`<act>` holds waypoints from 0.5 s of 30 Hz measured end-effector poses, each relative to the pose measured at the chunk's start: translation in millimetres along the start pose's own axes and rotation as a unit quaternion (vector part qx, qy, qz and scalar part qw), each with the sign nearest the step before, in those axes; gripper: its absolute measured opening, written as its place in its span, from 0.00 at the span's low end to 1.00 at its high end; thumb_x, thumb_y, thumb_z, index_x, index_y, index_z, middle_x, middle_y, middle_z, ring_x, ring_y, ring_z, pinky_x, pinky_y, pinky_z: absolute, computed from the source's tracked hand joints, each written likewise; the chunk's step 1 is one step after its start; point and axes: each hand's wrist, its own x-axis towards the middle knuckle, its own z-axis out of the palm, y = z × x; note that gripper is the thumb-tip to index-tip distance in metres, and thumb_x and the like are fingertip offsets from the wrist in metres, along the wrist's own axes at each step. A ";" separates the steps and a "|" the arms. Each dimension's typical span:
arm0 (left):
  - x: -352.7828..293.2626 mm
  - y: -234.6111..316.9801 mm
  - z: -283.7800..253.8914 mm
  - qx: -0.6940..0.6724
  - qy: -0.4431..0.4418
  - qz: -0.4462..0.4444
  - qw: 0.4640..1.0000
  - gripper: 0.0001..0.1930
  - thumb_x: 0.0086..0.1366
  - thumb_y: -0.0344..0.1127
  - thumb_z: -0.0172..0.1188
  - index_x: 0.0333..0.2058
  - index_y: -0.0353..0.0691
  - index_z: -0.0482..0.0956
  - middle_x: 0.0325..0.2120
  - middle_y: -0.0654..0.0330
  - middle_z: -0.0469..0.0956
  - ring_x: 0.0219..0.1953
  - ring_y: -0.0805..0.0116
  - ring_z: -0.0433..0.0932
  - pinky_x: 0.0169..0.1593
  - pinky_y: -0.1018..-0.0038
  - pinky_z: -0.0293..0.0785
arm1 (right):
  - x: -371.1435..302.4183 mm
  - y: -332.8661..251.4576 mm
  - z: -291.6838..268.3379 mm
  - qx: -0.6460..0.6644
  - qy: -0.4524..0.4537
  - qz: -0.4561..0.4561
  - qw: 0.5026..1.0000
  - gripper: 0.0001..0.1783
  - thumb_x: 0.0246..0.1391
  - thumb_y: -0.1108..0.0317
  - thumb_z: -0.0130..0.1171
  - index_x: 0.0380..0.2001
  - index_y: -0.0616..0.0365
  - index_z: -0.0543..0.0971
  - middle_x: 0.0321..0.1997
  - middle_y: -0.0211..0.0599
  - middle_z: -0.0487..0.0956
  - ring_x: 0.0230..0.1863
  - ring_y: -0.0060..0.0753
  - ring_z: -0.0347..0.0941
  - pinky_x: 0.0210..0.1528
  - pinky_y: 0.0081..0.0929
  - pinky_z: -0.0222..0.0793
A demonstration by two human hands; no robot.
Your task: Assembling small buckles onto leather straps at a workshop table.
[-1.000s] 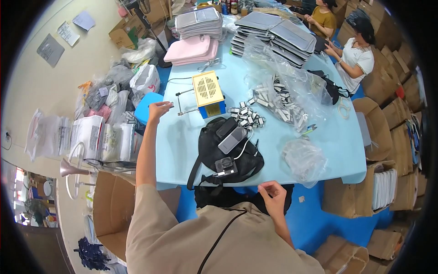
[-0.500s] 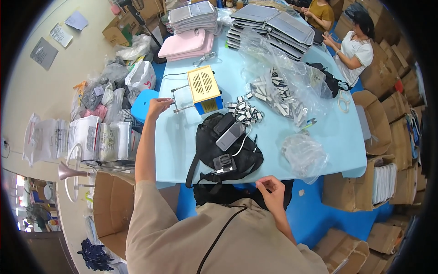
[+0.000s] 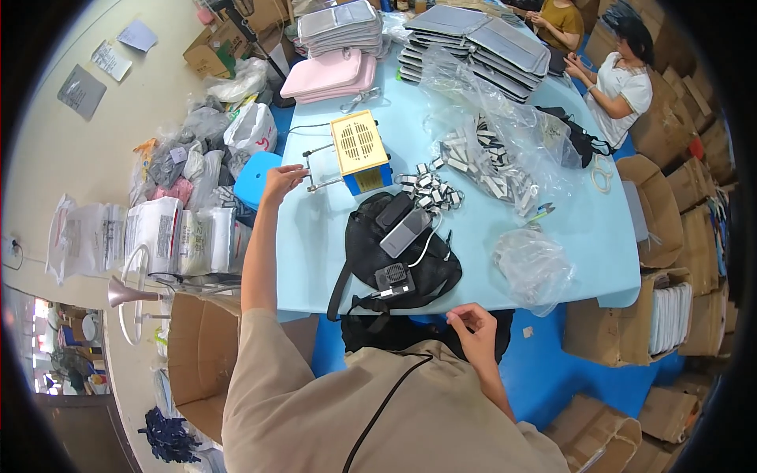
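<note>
My left hand (image 3: 284,182) reaches out at the table's left side, its fingers closed at the metal arms (image 3: 308,172) of a yellow and blue box-shaped device (image 3: 359,146) with a slotted top. What those fingers hold, if anything, is too small to make out. Near my body, past the table's front edge, my right hand (image 3: 475,331) is raised with thumb and fingertips pinched together; anything between them does not show. Between the hands lies a black bag (image 3: 365,256), bearing a grey power bank (image 3: 405,233), a small fan-like unit (image 3: 390,276) and a white cable (image 3: 425,251).
Small black-and-white pieces (image 3: 430,188) lie beside the device, more under a clear plastic bag (image 3: 493,98). A crumpled plastic bag (image 3: 534,268) rests at front right. Grey cases (image 3: 449,24) and pink cases (image 3: 327,75) are stacked behind. A cardboard box (image 3: 206,355) stands left.
The whole view has shifted slightly, placing the table a little further right. My left hand stays at the device's metal arms, and my right hand keeps its pinch.
</note>
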 end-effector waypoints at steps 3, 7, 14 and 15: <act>-0.1 0.0 2.2 -0.001 -0.001 -0.005 1.000 0.17 0.58 0.29 0.75 0.46 0.28 0.85 0.33 0.57 0.87 0.27 0.78 0.81 0.32 0.87 0.77 | 1.1 1.3 -0.2 0.008 0.005 -0.001 1.000 0.03 0.59 0.77 0.66 0.35 0.64 0.81 0.34 0.31 0.83 0.34 0.19 0.79 0.41 0.19 0.75; 3.8 2.5 2.3 0.035 0.002 0.007 0.999 0.16 0.59 0.30 0.75 0.44 0.30 0.86 0.32 0.58 0.86 0.27 0.77 0.81 0.31 0.86 0.77 | 2.0 -0.4 -0.1 0.005 0.006 -0.005 1.000 0.03 0.59 0.77 0.66 0.35 0.64 0.81 0.34 0.31 0.83 0.34 0.19 0.79 0.41 0.19 0.75; 3.5 2.1 2.7 0.070 0.015 0.001 0.997 0.16 0.60 0.33 0.75 0.44 0.32 0.87 0.31 0.60 0.86 0.28 0.77 0.81 0.31 0.86 0.77 | 3.7 -0.4 -0.6 0.007 0.004 -0.001 1.000 0.04 0.59 0.77 0.66 0.35 0.64 0.80 0.34 0.30 0.83 0.35 0.19 0.79 0.41 0.19 0.75; 2.3 2.0 2.6 0.067 0.014 0.002 0.998 0.15 0.60 0.33 0.75 0.44 0.32 0.87 0.31 0.60 0.86 0.28 0.78 0.81 0.31 0.86 0.77 | 3.0 0.5 -0.6 0.006 0.003 0.002 1.000 0.04 0.59 0.77 0.66 0.35 0.64 0.80 0.34 0.30 0.83 0.35 0.19 0.79 0.41 0.19 0.74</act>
